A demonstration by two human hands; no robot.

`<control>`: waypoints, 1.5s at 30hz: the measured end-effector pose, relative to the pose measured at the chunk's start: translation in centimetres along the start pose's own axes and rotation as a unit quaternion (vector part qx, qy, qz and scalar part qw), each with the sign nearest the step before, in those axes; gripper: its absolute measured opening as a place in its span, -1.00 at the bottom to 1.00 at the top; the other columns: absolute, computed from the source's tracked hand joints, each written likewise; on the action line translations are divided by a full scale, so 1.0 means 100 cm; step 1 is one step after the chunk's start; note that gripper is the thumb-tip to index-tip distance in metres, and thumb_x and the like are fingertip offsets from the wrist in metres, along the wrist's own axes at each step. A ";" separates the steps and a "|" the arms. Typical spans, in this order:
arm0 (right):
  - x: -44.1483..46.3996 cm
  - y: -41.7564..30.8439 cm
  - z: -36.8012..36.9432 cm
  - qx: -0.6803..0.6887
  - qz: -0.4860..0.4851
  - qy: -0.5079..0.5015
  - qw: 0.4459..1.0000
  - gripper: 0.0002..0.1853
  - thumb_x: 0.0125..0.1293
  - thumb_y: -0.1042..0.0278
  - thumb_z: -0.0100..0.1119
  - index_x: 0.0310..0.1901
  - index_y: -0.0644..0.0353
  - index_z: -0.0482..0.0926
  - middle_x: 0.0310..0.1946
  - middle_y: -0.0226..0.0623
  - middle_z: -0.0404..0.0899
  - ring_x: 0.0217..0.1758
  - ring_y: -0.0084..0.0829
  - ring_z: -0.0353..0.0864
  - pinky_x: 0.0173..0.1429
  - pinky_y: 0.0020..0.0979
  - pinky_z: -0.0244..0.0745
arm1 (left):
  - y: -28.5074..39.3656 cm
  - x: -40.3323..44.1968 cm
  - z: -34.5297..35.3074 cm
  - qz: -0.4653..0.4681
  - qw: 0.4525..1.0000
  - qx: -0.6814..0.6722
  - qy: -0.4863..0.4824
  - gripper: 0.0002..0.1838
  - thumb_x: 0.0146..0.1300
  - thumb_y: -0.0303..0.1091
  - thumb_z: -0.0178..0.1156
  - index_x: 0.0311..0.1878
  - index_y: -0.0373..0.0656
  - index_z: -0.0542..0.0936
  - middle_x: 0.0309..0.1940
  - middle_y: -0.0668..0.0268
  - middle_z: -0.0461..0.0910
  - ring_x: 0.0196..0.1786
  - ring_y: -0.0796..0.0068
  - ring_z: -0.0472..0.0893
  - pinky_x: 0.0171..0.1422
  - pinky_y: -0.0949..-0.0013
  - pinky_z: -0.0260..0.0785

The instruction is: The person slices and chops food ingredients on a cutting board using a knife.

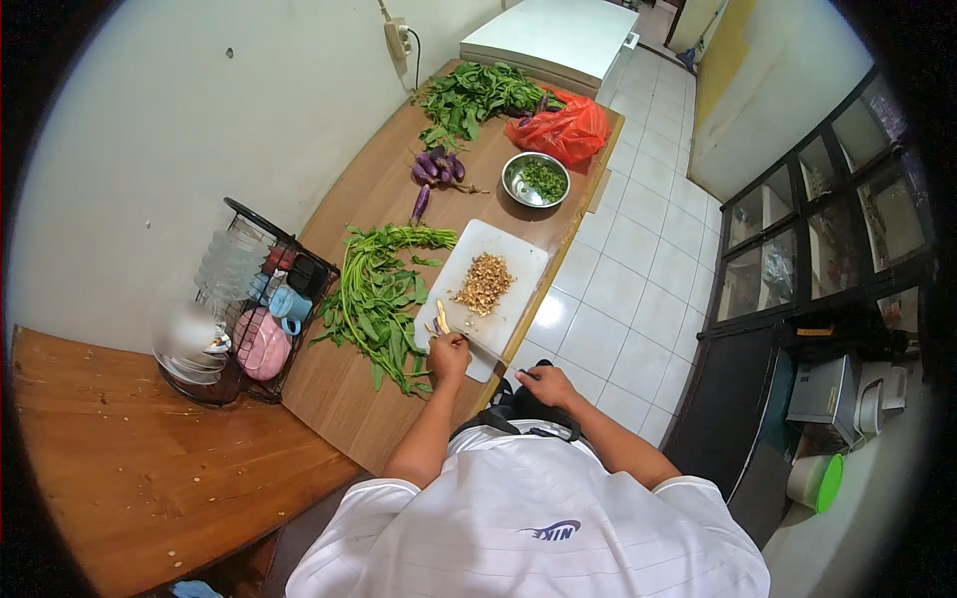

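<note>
Forearms (424, 424) forward, right hand (549, 385) gripping knife (493, 355)

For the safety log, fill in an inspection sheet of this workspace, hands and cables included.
Surface: wooden table, partly covered.
Work things: white cutting board bearing chopped brown pieces; knife.
Clutter: leafy greens, purple eggplants, metal bowl of chopped greens, red plastic bag.
Hands: right hand grips the knife; left hand at the board, grip unclear.
Cables: black cable at the wall socket.
Surroundings: dish rack by the wall, tiled floor, dark cabinet.
</note>
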State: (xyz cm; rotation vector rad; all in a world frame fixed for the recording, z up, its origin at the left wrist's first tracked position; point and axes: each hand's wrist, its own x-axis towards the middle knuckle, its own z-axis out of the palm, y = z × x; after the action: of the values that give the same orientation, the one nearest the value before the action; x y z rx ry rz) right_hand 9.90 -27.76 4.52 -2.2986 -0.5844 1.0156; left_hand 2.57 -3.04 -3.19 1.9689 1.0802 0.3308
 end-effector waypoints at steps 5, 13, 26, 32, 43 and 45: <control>-0.010 0.029 0.002 0.037 0.014 -0.017 0.999 -0.37 0.46 -0.33 0.17 -0.15 0.23 0.79 -0.25 0.10 0.75 -0.13 -0.01 0.77 0.02 -0.11 0.61 | -0.001 -0.004 0.001 0.036 0.999 -0.002 0.001 -0.83 0.18 -0.34 0.42 -0.24 -0.22 0.81 -0.37 0.08 0.78 -0.30 0.09 0.78 -0.15 0.16 0.61; -0.006 0.012 0.000 0.007 0.035 -0.027 0.999 -0.35 0.43 -0.34 0.15 -0.03 0.21 0.80 -0.14 0.10 0.77 0.01 0.05 0.76 0.12 -0.12 0.63 | 0.005 -0.003 -0.002 0.002 1.000 0.018 -0.002 -0.78 0.22 -0.27 0.39 -0.18 -0.20 0.81 -0.38 0.16 0.80 -0.27 0.22 0.80 -0.15 0.22 0.60; -0.007 0.032 0.012 0.060 -0.001 -0.008 0.998 -0.35 0.49 -0.32 0.12 -0.25 0.23 0.79 -0.37 0.04 0.74 -0.24 -0.02 0.75 -0.08 -0.11 0.60 | 0.003 -0.006 0.002 0.048 0.997 0.048 0.035 -0.82 0.19 -0.34 0.39 -0.21 -0.22 0.81 -0.34 0.09 0.78 -0.25 0.11 0.77 -0.12 0.15 0.59; -0.003 0.037 0.006 0.090 0.032 -0.061 0.994 -0.35 0.49 -0.35 0.12 -0.24 0.20 0.80 -0.42 -0.15 0.75 -0.28 -0.30 0.72 -0.09 -0.25 0.58 | 0.012 -0.008 -0.002 -0.017 0.999 0.034 0.021 -0.81 0.20 -0.29 0.45 -0.21 -0.20 0.82 -0.36 0.16 0.79 -0.27 0.18 0.78 -0.13 0.18 0.60; 0.014 0.047 0.002 0.063 0.030 -0.066 0.995 -0.33 0.46 -0.37 0.16 -0.23 0.22 0.82 -0.39 -0.16 0.77 -0.26 -0.31 0.74 -0.07 -0.26 0.60 | 0.023 -0.007 -0.005 -0.073 0.997 0.011 0.002 -0.81 0.20 -0.28 0.46 -0.21 -0.19 0.83 -0.38 0.17 0.82 -0.36 0.25 0.80 -0.21 0.24 0.61; 0.017 0.047 -0.001 0.070 0.040 -0.085 0.993 -0.34 0.46 -0.36 0.17 -0.21 0.22 0.82 -0.36 -0.10 0.78 -0.24 -0.27 0.75 -0.06 -0.24 0.61 | 0.020 -0.005 -0.002 -0.069 0.997 0.016 0.007 -0.81 0.19 -0.28 0.46 -0.22 -0.20 0.83 -0.40 0.18 0.81 -0.36 0.28 0.80 -0.23 0.23 0.61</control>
State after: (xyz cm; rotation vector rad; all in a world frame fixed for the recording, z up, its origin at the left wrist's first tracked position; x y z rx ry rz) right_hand 11.85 -30.28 0.70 -2.1411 -0.4751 1.2598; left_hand 3.26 -3.89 -1.43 1.9095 1.2306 0.2542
